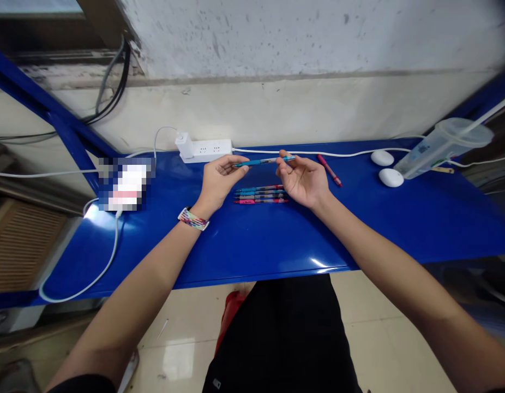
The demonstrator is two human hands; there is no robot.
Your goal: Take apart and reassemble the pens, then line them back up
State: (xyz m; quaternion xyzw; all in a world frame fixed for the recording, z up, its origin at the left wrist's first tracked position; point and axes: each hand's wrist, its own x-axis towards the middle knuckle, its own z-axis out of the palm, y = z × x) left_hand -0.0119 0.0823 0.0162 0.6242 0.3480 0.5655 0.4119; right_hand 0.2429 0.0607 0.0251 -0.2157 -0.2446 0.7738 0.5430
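Between my two hands a blue pen is held level above the blue table. My left hand pinches one end between thumb and fingers. The other end is in the fingers of my right hand, palm turned partly up. Just below, several pens lie side by side in a row, a pink one nearest the front edge; my right hand partly hides their right ends. A single red pen lies slanted to the right of my right hand.
A white power strip with a plug stands by the wall. At the left lies a blurred-out device with a white cable. Two white rounded objects and a tilted clear plastic container are at the right.
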